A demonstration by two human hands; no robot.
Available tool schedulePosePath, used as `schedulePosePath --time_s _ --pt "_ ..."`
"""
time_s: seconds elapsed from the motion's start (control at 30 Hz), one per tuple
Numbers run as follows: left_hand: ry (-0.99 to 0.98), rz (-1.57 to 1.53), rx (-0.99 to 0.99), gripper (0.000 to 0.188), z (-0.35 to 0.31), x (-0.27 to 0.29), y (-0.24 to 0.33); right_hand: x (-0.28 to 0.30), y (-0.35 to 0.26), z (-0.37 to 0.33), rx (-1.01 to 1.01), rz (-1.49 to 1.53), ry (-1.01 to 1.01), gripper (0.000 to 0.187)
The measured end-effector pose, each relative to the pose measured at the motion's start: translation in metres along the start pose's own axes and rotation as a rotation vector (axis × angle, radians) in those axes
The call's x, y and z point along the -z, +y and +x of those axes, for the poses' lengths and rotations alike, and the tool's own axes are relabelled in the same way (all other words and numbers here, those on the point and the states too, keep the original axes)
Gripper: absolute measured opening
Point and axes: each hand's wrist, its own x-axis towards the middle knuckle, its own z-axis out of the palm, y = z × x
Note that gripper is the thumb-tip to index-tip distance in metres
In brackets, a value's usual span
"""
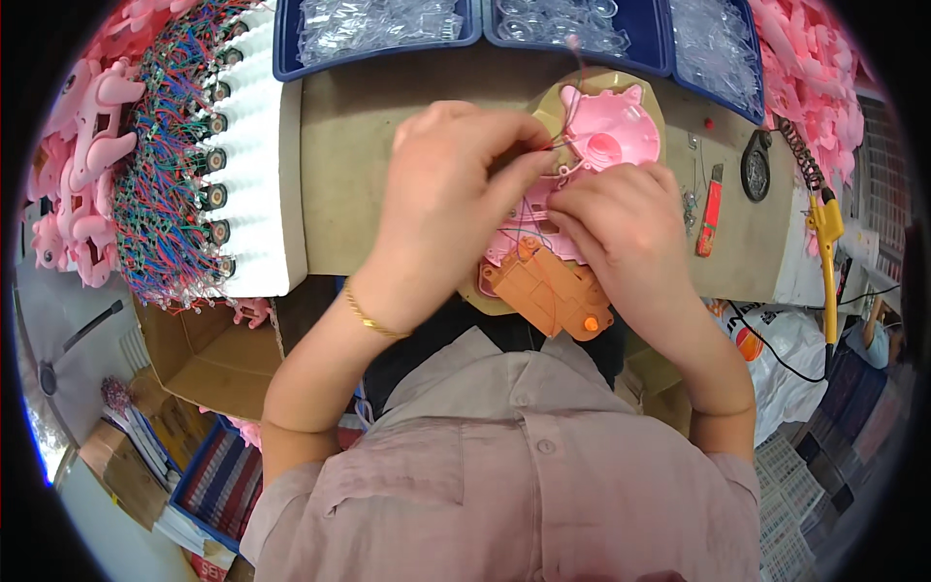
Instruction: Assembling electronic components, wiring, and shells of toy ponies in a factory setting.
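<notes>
Pinching thin wires (560, 145) between thumb and finger, your left hand (451, 184) is closed up small by the left edge of the pink shell (626, 121). Your right hand (626, 218) bends over the middle of the shell, thumb and fingers close together. Its fingertips are partly hidden, so I cannot tell if they hold a wire too. The shell lies right in front of you, hollow side up, with a round cup shape in its far end. Under it is a yellowish plate (648, 89). At the near end of the shell sits an orange box (553, 291), turned at a slant, with thin wires running over it.

To the right of your right hand, a red cutter (711, 211) lies on the table (349, 175). Near it is a round black thing (755, 167), and past that a yellow tool (826, 228) with a curly cord. To your left, a white foam tray (272, 155) holds a row of round black parts (215, 158) beside a big tangle of red, blue and green wires. Along the far side, blue bins (388, 49) hold clear plastic bits (378, 21). Pink pieces (102, 141) are piled up at both sides.
</notes>
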Motion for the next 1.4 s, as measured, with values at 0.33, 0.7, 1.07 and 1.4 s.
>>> schedulePosePath --time_s 0.33,0.7,1.07,1.4 --pt "0.091 -0.080 0.046 0.010 -0.007 -0.010 0.000 0.006 -0.003 0.004 0.007 -0.012 -0.097 0.012" --pt "0.096 -0.077 0.056 0.009 -0.007 -0.012 -0.003 0.003 0.003 0.003 -0.049 0.095 -0.037 0.009" --pt "0.103 -0.386 0.153 0.013 -0.004 -0.007 0.010 -0.004 -0.003 0.004 -0.007 -0.093 -0.009 0.010" --pt "0.099 0.220 -0.122 0.016 0.009 0.014 0.017 0.024 -0.059 -0.041 -0.222 -0.185 -0.194 0.066"
